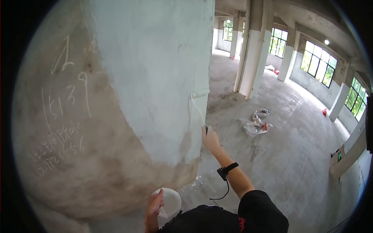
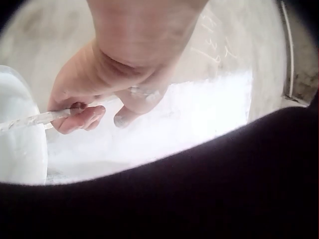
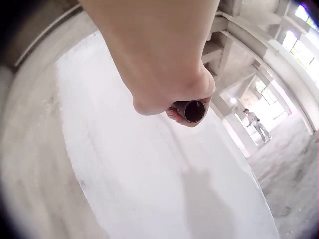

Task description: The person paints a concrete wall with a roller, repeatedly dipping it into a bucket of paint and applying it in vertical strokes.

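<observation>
- Roller [image 1: 200, 93]: up against the wall [image 1: 97, 136], near the right edge of the pale patch [image 1: 155, 66], its thin bent wire [image 1: 199, 111] running down to a dark handle [image 3: 194, 110].
- From over here, the right hand [image 1: 211, 140] is wrapped round that handle; the left hand [image 1: 154, 203] grips a thin white strip [image 2: 35, 119], apparently the carrying loop of the white bucket [image 1: 179, 200].
- I'd guess the roller is light, a bit top-heavy when soaked; its sleeve [image 1: 201, 93] looks soft and probably slippery if wet, the wire stiff with a little spring.
- Best taken by the dark handle, firmly; the sleeve would likely spin under a grip, and the wire seems too thin to hold comfortably.
</observation>
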`<state>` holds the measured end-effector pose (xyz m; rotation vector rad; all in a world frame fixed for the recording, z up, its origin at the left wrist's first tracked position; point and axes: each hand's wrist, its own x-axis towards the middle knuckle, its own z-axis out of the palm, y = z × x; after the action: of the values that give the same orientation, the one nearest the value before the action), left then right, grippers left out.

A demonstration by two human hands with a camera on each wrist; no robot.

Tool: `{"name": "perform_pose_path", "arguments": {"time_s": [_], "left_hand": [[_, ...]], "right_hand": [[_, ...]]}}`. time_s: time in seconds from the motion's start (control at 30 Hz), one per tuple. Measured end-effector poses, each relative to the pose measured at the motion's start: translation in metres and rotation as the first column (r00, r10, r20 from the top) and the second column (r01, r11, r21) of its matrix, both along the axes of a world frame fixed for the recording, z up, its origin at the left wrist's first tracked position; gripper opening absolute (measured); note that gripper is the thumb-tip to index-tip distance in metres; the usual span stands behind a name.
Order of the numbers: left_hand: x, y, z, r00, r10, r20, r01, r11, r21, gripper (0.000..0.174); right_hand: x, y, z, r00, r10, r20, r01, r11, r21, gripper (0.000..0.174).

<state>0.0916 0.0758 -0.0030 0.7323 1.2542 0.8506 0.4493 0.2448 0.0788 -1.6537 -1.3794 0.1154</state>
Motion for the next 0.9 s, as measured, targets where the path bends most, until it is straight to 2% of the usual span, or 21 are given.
{"name": "perform_pose_path", "arguments": {"time_s": [0.07, 0.23, 0.3, 0.6, 0.73, 0.83, 0.9], "left_hand": [[-0.002, -0.002, -0.003, 0.999, -0.017, -0.035, 0.017, 1.0, -0.001, 0.039], [-0.003, -0.006, -0.004, 1.0, -0.027, 0.001, 0.027, 0.999, 0.027, 0.034], [-0.002, -0.009, -0.001, 0.999, -0.015, -0.05, 0.017, 0.999, 0.044, 0.034], [-0.017, -0.013, 0.001, 0.986, 0.068, -0.153, -0.06, 0.997, 0.057, 0.035], [-0.021, -0.015, 0.003, 0.986, 0.084, -0.145, -0.08, 0.996, 0.034, 0.037], [-0.021, -0.017, 0.004, 0.979, 0.093, -0.18, -0.096, 0.995, -0.008, 0.035], [-0.024, -0.018, -0.001, 0.982, 0.09, -0.167, -0.093, 0.996, -0.01, 0.035]], "right_hand": [[-0.002, -0.006, -0.03, 1.0, 0.008, -0.024, -0.008, 0.999, -0.033, 0.041], [-0.011, -0.032, -0.096, 0.998, -0.001, -0.066, -0.009, 0.988, -0.152, 0.04], [-0.01, -0.042, -0.118, 0.993, 0.029, -0.116, -0.058, 0.965, -0.254, 0.04], [-0.01, -0.068, -0.185, 0.996, 0.038, -0.077, -0.065, 0.914, -0.4, 0.045], [-0.014, -0.068, -0.192, 0.995, 0.036, -0.088, -0.072, 0.888, -0.454, 0.046], [-0.017, -0.068, -0.18, 0.996, -0.009, -0.083, -0.027, 0.903, -0.428, 0.046], [-0.02, -0.063, -0.164, 0.989, -0.021, -0.146, -0.025, 0.953, -0.301, 0.044]]}}
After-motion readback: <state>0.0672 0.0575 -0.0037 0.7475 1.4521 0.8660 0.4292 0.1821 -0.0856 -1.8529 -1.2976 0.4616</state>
